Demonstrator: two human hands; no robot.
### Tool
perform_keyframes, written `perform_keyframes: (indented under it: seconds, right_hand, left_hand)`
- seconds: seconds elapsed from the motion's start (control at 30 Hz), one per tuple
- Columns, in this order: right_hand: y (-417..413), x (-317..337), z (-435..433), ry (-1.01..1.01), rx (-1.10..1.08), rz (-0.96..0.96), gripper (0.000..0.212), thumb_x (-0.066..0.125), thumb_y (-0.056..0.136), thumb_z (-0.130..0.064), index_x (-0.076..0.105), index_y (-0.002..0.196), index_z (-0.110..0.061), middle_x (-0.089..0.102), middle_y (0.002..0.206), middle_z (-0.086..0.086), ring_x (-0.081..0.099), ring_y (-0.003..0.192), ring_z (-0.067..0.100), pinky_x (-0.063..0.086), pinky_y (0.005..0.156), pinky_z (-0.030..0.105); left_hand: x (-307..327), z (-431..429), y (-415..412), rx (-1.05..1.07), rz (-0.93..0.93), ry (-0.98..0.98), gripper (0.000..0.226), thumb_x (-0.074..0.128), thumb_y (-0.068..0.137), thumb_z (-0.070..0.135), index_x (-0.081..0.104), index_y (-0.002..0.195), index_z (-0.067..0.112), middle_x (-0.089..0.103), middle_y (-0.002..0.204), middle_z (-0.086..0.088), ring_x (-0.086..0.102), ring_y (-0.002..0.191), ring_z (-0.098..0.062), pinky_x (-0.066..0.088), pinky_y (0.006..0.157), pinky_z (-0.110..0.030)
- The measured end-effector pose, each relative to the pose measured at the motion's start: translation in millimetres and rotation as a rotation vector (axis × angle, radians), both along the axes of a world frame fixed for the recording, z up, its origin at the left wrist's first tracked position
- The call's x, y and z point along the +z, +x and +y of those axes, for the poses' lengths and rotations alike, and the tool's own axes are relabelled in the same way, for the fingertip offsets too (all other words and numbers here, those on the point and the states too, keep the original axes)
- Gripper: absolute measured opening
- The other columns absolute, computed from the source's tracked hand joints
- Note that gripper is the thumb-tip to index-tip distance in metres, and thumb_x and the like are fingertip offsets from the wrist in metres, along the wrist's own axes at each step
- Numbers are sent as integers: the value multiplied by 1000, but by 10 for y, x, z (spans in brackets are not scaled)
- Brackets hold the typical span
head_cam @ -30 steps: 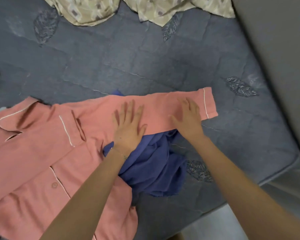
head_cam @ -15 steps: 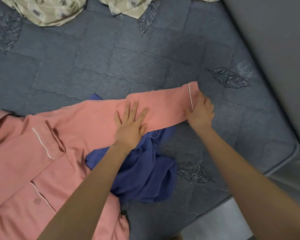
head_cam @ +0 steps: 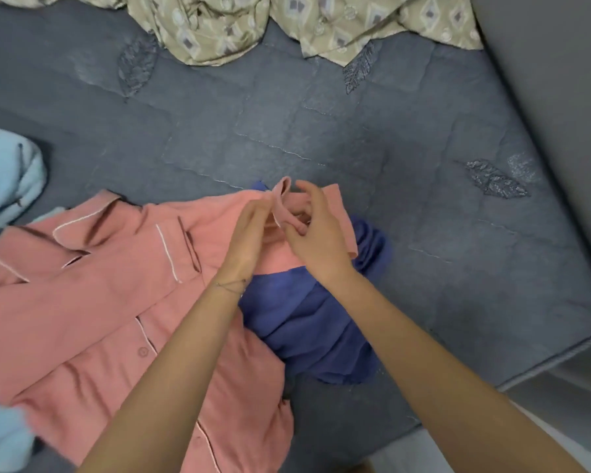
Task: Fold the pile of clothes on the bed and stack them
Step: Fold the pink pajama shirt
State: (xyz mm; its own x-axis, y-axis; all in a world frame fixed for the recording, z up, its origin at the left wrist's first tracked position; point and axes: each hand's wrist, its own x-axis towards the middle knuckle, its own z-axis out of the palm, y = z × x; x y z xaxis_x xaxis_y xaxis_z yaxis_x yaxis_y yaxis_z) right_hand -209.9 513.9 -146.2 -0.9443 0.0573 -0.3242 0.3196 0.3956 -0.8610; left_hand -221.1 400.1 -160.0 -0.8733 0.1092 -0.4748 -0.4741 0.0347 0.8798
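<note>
Pinching the cuff [head_cam: 281,203] of the pink shirt [head_cam: 99,285], the right hand [head_cam: 318,240] lifts it for folding inward, while the left hand [head_cam: 246,237], fingers straight, apparently steadies the crease.

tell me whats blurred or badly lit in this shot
Head view: the right hand and the sleeve cuff it pinches are smeared, as is the right edge of the blue garment. Head view: the light blue cloth in the lower left corner is soft too. Head view: light is soft and even, with no glare.
</note>
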Motion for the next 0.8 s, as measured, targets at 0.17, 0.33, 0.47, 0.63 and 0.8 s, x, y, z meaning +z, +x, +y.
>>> perform_keyframes:
  seconds: [0.17,0.33,0.47,0.63,0.8]
  right_hand:
    - [221,73,-909,-121,212,-68,63,59,86,7,34,142,-8,67,93,-2,58,74,-11,44,74,8]
    - [531,-99,-1498,65,321,15,63,63,83,-19,44,141,-4,59,127,8,57,117,22,40,102,30]
    - [674,-294,-1758,361,439,-22,71,64,86,-26,35,148,-10,38,149,14,34,135,35,23,110,38]
    - [810,-443,-1950,561,491,-143,77,60,94,-34,17,155,-17,11,163,7,9,148,29,12,117,41]
    - [936,-496,-2051,665,497,-224,79,60,93,-35,14,156,-17,7,164,6,8,149,29,8,119,43]
  left_hand:
    - [1,-962,135,223,-130,0,18,59,98,21,60,97,3,65,71,-9,61,56,-13,47,51,-21]
    - [-12,-1877,464,417,-49,-184,13,59,98,17,61,108,9,62,118,-5,64,103,-12,52,87,-28]
    - [6,-2674,774,607,52,-282,36,60,91,26,63,119,3,60,132,-14,54,128,-23,42,108,-41]
    - [-123,-3590,1163,651,-16,-391,17,53,99,15,66,108,8,66,117,-13,59,115,-23,45,104,-39]
    - [-319,-4170,1533,582,-164,-540,32,58,90,32,43,64,22,45,69,0,45,77,-18,40,72,-38]
